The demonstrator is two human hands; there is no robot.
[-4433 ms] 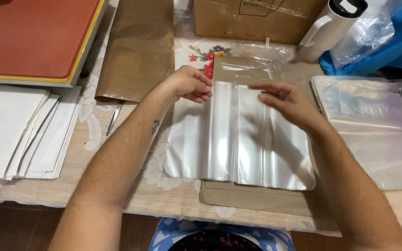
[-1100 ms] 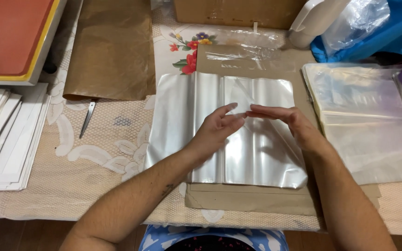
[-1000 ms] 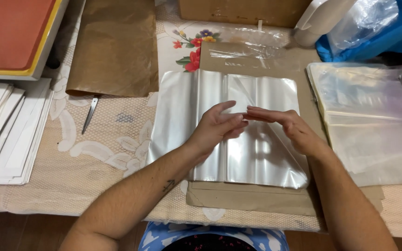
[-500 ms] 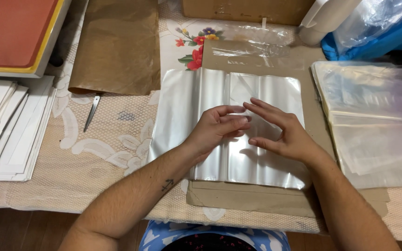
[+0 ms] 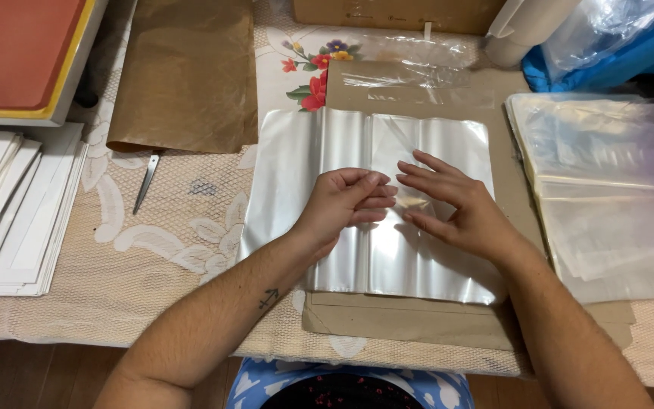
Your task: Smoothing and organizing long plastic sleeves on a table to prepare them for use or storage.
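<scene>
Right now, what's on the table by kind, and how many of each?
Clear plastic sheet under both hands: 1
Stacks of clear bags: 1
Brown paper sheets: 1
Scissors: 1
White paper stacks: 1
Total: 5

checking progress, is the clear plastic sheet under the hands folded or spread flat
Spread flat: the clear plastic sheet lies open on the brown paper, showing only lengthwise creases.

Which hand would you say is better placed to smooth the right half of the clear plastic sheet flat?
The right hand, probably: it lies open with fingers spread on the right half of the clear plastic sheet, while the left hand is curled near the middle fold.
</scene>
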